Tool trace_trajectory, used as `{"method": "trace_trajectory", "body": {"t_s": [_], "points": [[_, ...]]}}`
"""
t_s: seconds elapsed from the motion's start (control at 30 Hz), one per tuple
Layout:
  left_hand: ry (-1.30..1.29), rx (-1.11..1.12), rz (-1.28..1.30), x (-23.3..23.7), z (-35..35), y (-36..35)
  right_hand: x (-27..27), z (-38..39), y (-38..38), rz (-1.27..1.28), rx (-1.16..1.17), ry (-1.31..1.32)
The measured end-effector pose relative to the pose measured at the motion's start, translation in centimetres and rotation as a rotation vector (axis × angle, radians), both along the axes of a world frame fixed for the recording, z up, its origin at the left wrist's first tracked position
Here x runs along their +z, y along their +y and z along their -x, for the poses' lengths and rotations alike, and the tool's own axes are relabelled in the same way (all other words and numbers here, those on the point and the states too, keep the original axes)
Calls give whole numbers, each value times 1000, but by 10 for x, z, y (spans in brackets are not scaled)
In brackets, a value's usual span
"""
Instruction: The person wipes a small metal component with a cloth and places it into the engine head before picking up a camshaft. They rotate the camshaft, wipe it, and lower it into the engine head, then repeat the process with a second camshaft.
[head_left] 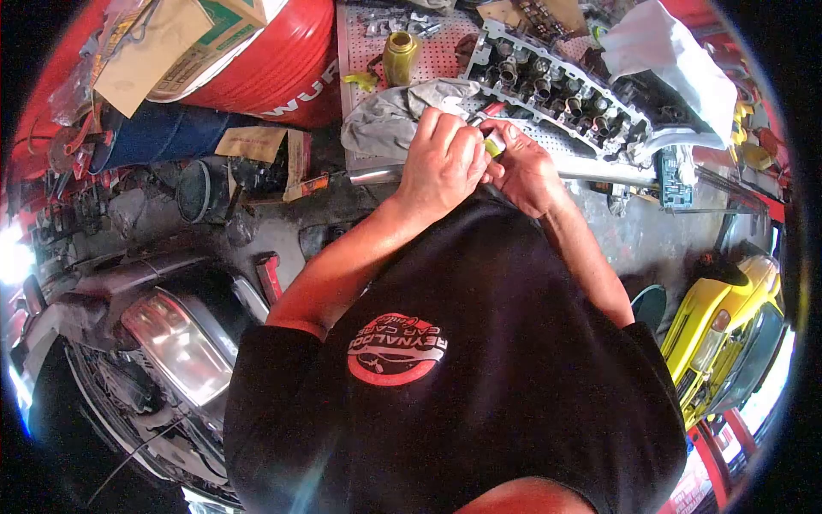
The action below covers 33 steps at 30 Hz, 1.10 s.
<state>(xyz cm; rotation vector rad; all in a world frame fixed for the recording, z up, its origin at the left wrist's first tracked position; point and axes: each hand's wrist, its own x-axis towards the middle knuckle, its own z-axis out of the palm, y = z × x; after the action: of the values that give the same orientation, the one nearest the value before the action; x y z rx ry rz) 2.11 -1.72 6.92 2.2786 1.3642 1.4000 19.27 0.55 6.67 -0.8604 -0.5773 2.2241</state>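
My left hand (445,158) and my right hand (527,167) meet in front of my chest, over the near edge of the perforated metal bench top (361,43). Between them is a small part with a yellow-green side (494,146). My right thumb and fingers close round it, and the curled fingers of my left hand pinch at its other side. The fingers hide most of it, so I cannot tell its kind. A grey rag (377,120) lies just beyond my left hand. Past my right hand rests an engine cylinder head (556,90).
A yellow bottle (401,58) stands on the bench. White cloth (668,64) covers its right end. To the left are a red drum (274,77) and cardboard (154,56). A car with a headlight (180,343) is at lower left, a yellow car (719,325) at right.
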Motion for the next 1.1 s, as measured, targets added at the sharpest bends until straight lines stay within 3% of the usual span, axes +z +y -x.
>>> {"method": "trace_trajectory", "body": {"t_s": [0.17,0.23,0.3,0.43,0.73,0.93,1.1], "points": [[50,-65,24,-1,-7,-10,-12,5,10,7,-146,-17],[-37,-31,66,-6,-7,-14,4,5,15,47,-134,48],[-162,27,110,-4,-4,-12,2,-3,19,62,-44,275],[-356,125,195,11,1,-3,0,-6,21,131,-4,290],[-352,56,246,3,4,16,13,13,18,16,-3,41],[-154,124,-9,1,3,21,14,17,15,-52,-53,-53],[-184,77,91,-8,2,21,3,11,14,-73,-85,-85]]}}
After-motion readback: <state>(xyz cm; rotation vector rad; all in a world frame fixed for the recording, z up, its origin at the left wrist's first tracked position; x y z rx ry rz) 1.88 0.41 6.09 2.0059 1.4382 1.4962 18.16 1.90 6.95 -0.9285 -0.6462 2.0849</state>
